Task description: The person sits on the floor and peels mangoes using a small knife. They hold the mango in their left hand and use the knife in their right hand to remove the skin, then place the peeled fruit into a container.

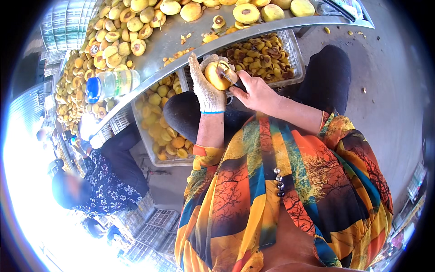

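In my left hand [208, 85], which wears a knitted work glove, lies a halved yellow fruit [216, 76], cut face up with a brown centre. My bare right hand [255, 90] grips the dark handle of a small pitting tool [231, 75], whose curved metal loop rests at the fruit's centre. Both hands are just off the table's metal edge. Below them, a crate [294, 56] holds brown and yellow fruit scraps, and a crate [146, 149] on the left holds yellow fruit halves.
Many fruit halves [115, 44] are heaped on the metal table [163, 40]. A clear plastic jar with a blue lid [114, 85] lies near its edge. A person in a flowered top [108, 183] sits at the left, near stacked plastic crates [159, 221]. Scraps dot the floor.
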Motion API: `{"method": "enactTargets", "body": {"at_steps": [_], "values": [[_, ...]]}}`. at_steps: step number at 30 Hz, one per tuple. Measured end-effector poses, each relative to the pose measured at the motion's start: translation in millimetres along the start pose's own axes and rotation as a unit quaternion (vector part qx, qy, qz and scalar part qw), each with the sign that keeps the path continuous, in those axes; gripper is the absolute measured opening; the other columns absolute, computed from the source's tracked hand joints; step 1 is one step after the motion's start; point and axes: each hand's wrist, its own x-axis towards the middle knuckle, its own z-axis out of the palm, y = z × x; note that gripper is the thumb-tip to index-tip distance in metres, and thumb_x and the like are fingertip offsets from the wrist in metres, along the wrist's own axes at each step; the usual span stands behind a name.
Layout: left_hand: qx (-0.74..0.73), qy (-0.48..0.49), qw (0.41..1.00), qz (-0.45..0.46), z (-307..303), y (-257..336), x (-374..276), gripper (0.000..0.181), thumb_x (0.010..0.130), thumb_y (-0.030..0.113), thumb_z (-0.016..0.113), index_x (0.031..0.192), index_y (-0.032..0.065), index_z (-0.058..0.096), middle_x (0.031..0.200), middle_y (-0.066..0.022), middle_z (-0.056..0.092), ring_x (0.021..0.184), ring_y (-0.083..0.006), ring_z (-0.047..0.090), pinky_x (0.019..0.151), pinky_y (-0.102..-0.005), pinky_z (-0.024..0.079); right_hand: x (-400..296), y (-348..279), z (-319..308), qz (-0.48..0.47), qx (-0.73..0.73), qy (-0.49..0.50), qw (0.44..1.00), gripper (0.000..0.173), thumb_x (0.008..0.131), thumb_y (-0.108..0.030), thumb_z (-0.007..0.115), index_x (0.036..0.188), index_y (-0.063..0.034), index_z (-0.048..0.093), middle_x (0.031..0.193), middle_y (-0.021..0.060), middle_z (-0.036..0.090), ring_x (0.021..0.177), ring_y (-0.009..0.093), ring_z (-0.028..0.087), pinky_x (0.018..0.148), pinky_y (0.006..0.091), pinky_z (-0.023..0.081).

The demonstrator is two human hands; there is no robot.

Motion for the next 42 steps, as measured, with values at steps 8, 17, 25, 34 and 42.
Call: {"method": "enactTargets", "body": {"at_steps": [8, 17, 25, 34, 42], "values": [[-0.001, -0.005, 1.000, 0.002, 0, -6, -2, 0.052, 0.090, 0.047, 0.045, 0.099, -0.0029, 0.053, 0.086, -0.0174, 0.059, 0.076, -0.0281, 0.058, 0.069, -0.0389, 0.051, -4, -3, 0, 0.044, -0.043, -0.047, 0.997, 0.029, 0.085, -0.017, 0.054, 0.090, 0.0061, 0.039, 0.067, 0.0291, 0.056, 0.072, 0.045, 0.059, 0.064, 0.0472, 0.048], [0.240, -0.149, 0.952, 0.120, -12, -15, 2, 0.031, 0.088, 0.014, 0.055, 0.112, -0.0053, 0.052, 0.091, -0.0124, 0.060, 0.077, -0.0185, 0.059, 0.067, -0.0285, 0.050, -6, 1, -14, 0.074, -0.045, -0.119, 0.989, 0.026, 0.078, -0.010, 0.054, 0.091, 0.0067, 0.039, 0.072, 0.0286, 0.057, 0.075, 0.044, 0.059, 0.064, 0.0458, 0.047], [0.170, -0.107, 0.938, -0.281, -15, -6, 20, 0.029, 0.086, 0.026, 0.059, 0.089, -0.0034, 0.057, 0.081, -0.0165, 0.062, 0.071, -0.0256, 0.062, 0.060, -0.0322, 0.053, 1, -14, -50, 0.246, -0.027, -0.338, 0.908, 0.031, 0.079, -0.010, 0.054, 0.103, 0.0037, 0.040, 0.070, 0.0251, 0.059, 0.073, 0.041, 0.061, 0.065, 0.0423, 0.049], [0.145, -0.077, 0.987, 0.001, -6, -2, 5, 0.046, 0.087, 0.045, 0.055, 0.103, 0.0024, 0.056, 0.090, -0.0092, 0.061, 0.079, -0.0193, 0.060, 0.066, -0.0320, 0.051, 3, 4, -9, 0.134, 0.051, -0.129, 0.981, 0.026, 0.081, -0.014, 0.055, 0.101, -0.0004, 0.046, 0.069, 0.0201, 0.058, 0.064, 0.034, 0.061, 0.057, 0.0399, 0.049], [0.167, 0.040, 0.985, -0.026, 1, -16, 7, 0.030, 0.085, 0.031, 0.061, 0.091, 0.0019, 0.059, 0.078, -0.0064, 0.060, 0.064, -0.0151, 0.057, 0.054, -0.0256, 0.046, 2, -30, -18, 0.365, 0.233, -0.201, 0.879, 0.031, 0.085, -0.010, 0.047, 0.113, -0.0025, 0.038, 0.054, 0.0091, 0.047, 0.038, 0.016, 0.045, 0.034, 0.0307, 0.040]]}}
